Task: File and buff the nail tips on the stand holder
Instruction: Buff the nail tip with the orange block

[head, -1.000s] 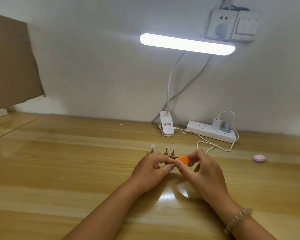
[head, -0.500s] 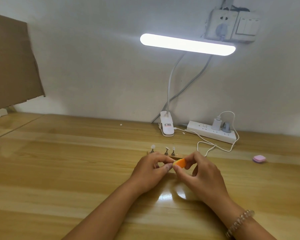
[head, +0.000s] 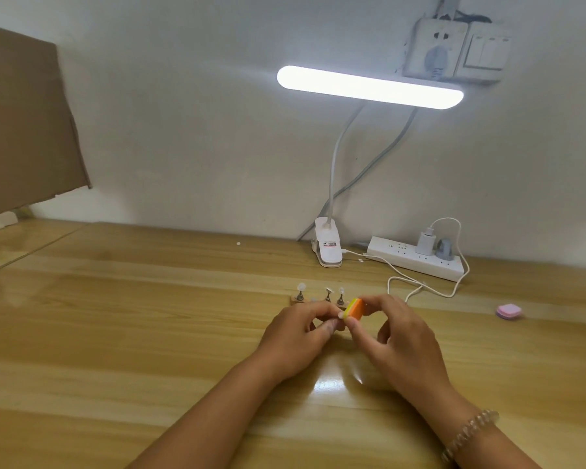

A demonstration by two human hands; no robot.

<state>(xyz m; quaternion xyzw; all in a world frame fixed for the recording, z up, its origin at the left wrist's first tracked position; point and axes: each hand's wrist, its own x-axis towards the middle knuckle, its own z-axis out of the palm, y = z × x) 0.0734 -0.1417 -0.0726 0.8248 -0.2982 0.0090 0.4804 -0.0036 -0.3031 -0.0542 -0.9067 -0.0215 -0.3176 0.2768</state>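
Midway along the bench (head: pixel 115 333), between its front and back edges, you had both hands together just in front of the stand (head: pixel 295 300). Your right hand (head: pixel 406 343) pinched the orange-and-yellow block (head: pixel 353 308) between thumb and fingertips. Your left hand (head: pixel 298 340) had its fingers curled, with thumb and forefinger nipped on something small and pale that met the block. It looked like a tip (head: pixel 339 314), though it was too small to be sure. Other tips (head: pixel 301 286) stood on the stand's pegs just behind your left knuckles, and neither hand touched them.

The step looked to be filing that one tip. To do it well you needed short, light strokes in one direction, with the block laid flat to the tip's edge. A thin plastic tip would likely have flexed or sprung out of a pinch under pressure. You needed the left grip low on the tip, so its free edge was bare to the block. Your left knuckles were near the pegs, so a wide stroke risked knocking the stand. The lamp (head: pixel 369 88) by the back edge lit the work from behind and left glare on the bench beneath your hands. Tilting the tip toward you would probably have shown its edge better.
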